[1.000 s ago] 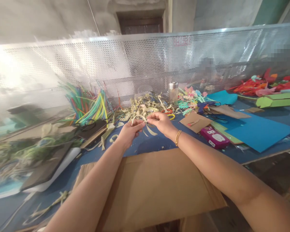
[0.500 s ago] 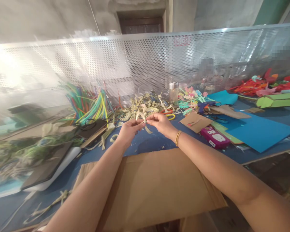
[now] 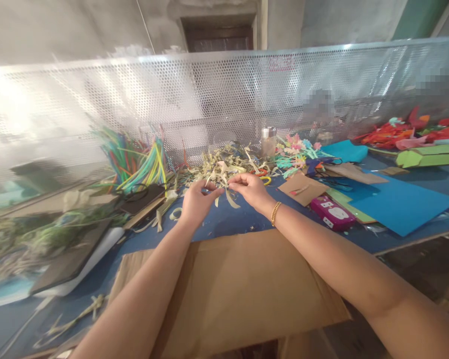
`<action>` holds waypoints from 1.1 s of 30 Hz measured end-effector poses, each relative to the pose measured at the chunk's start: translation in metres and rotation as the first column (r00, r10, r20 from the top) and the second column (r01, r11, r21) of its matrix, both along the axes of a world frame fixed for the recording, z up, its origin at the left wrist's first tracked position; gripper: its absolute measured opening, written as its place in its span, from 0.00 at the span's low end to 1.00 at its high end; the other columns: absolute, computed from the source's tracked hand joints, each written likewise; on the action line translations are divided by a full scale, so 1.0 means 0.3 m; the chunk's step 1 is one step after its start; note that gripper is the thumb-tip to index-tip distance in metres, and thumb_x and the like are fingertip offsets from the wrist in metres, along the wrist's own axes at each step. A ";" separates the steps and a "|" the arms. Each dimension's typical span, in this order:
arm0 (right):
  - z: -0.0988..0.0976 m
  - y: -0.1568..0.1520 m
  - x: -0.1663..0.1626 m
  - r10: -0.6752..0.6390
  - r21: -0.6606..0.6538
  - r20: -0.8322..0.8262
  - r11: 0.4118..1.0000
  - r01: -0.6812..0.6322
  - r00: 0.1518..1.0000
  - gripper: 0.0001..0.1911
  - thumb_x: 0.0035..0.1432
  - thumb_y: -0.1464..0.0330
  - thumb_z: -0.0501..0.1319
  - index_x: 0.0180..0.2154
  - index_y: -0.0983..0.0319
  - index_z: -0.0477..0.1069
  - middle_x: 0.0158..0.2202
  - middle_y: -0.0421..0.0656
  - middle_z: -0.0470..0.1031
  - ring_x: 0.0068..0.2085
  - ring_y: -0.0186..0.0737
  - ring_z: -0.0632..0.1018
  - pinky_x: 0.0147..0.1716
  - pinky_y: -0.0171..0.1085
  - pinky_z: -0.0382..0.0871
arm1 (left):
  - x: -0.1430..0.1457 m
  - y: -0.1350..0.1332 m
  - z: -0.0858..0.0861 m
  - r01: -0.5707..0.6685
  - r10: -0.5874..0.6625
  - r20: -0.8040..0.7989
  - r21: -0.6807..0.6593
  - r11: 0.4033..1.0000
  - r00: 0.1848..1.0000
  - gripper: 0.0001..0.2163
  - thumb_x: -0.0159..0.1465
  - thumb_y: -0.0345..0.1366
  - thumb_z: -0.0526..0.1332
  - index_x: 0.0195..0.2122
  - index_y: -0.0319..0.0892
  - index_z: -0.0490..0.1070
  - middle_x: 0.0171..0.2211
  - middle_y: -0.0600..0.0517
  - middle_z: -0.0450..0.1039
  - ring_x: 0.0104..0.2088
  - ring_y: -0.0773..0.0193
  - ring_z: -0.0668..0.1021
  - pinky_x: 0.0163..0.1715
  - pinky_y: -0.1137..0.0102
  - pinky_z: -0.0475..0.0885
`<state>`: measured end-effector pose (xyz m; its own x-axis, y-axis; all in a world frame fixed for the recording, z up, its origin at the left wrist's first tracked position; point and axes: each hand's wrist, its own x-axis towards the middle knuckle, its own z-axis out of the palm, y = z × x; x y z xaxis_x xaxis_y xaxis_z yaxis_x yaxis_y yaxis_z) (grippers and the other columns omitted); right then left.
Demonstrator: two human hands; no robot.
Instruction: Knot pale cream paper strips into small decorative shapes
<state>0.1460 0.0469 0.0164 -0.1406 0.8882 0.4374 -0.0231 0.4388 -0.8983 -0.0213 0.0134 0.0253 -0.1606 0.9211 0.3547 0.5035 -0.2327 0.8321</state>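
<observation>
Over the blue table, my left hand [image 3: 199, 203] and my right hand [image 3: 251, 191] are close together with their fingertips facing each other. Thumb and index of my right hand are pinched on a pale dried-leaf strip [image 3: 232, 200], whose curled end hangs below. My left thumb and index are bent together at the strip's other side; a short pale end shows beneath the thumb. How the strip runs between the fingertips is too small to tell. Just behind both hands lies a heap of dried leafy strips [image 3: 224, 162].
A brown cardboard sheet [image 3: 247, 294] lies in front of me. Left stand colourful thin stems [image 3: 134, 162] and a dark board [image 3: 75, 257]. To the right are a purple pack [image 3: 333, 213], blue sheets [image 3: 400, 199], paper flowers [image 3: 297, 149] and a jar [image 3: 268, 142]. A perforated metal screen [image 3: 224, 94] runs behind.
My left hand has drawn slightly left, widening the gap between the fingertips. More of the pale strip now hangs below my right fingers. My right hand has hardly moved.
</observation>
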 end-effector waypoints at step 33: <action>0.009 -0.013 0.013 -0.056 0.076 0.367 0.997 0.030 0.928 0.06 0.52 0.67 0.59 0.26 0.63 0.69 0.24 0.37 0.70 0.27 0.33 0.69 0.31 0.34 0.60 | 0.021 -0.002 -0.004 0.321 -0.197 0.467 -0.202 0.925 0.862 0.11 0.49 0.40 0.68 0.24 0.39 0.70 0.19 0.56 0.64 0.18 0.75 0.62 0.17 0.77 0.53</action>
<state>0.1498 0.0431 0.0192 -0.2660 0.8669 0.4216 0.3241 0.4923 -0.8078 -0.0150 0.0127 0.0241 0.0180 0.9989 0.0440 0.0330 -0.0446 0.9985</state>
